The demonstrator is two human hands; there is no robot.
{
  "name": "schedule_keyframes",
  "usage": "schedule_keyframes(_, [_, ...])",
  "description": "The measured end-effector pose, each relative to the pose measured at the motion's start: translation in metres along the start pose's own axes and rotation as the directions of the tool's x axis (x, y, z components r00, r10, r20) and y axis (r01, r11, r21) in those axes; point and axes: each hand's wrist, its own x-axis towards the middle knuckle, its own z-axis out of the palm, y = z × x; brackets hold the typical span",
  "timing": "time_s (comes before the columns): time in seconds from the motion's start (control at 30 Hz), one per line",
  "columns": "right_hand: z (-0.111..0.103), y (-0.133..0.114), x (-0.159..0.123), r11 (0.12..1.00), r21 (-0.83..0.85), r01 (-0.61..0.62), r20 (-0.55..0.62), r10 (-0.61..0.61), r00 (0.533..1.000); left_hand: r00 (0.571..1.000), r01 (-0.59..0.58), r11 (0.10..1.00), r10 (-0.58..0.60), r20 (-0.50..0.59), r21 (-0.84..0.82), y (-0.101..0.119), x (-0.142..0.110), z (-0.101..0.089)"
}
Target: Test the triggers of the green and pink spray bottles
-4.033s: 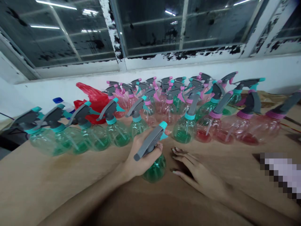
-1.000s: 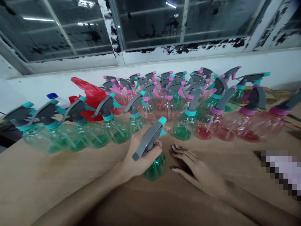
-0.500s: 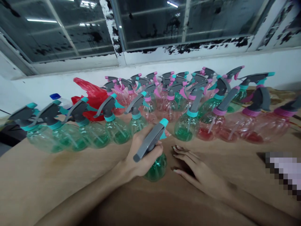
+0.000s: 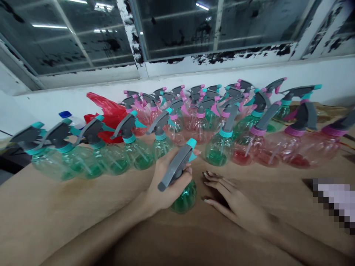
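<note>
Green spray bottle (image 4: 185, 198) sits in your left hand (image 4: 165, 195), fingers wrapped round its neck; your right hand (image 4: 235, 201) rests on the table (image 4: 83, 203), thumb spread from fingers.

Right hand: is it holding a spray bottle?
No, the right hand rests on the tabletop with fingers spread, while the left hand grips the green spray bottle beside it.
</note>
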Motion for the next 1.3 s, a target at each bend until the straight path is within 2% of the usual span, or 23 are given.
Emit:
schedule_keyframes(0.57, [0.0019, 0.0024, -0.0008, 1.000, -0.012, 0.002, 0.022, -0.001, 1.000, 0.998, -0.042, 0.997, 0.045, -0.045, 0.066, 0.0003, 0.0006, 0.0000])
schedule_keyframes(0.87, [0.0014, 0.0019, -0.0008, 1.000, -0.010, -0.001, 0.030, 0.001, 1.000, 0.999, 0.009, 0.999, -0.007, -0.034, 0.043, -0.0012, -0.0012, 0.0007])
schedule_keyframes(1.03, [0.0013, 0.0018, -0.0006, 1.000, -0.009, -0.005, 0.026, 0.005, 1.000, 0.998, -0.022, 0.996, 0.028, -0.063, 0.088, -0.0012, -0.0006, 0.0010])
schedule_keyframes(1.3, [0.0006, 0.0015, -0.0007, 0.999, -0.039, 0.003, 0.032, -0.002, 0.999, 1.000, -0.004, 1.000, 0.004, -0.004, 0.023, -0.0019, 0.0002, -0.0001])
